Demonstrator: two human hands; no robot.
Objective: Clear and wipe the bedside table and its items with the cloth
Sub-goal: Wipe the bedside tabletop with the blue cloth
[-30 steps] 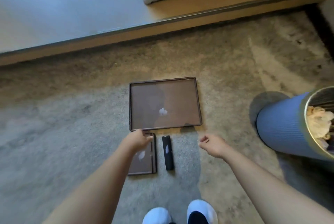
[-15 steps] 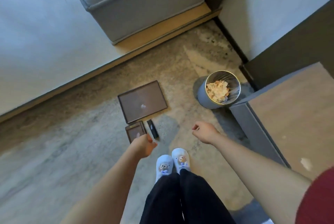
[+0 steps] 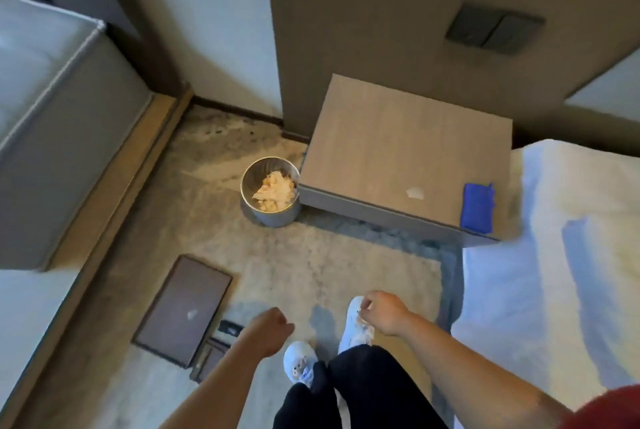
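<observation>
Left hand [image 3: 270,328], right hand [image 3: 379,312] risen from tray [image 3: 183,310]; bedside table [image 3: 398,151], cloth [image 3: 477,208] now visible.

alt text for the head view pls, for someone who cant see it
Seen from above, a wooden bedside table holds a folded blue cloth and a small white scrap. On the carpet lie a brown tray, a smaller tray and a black remote, with a part-filled waste bin beside the table. The person's left grip and right grip hold nothing.
</observation>
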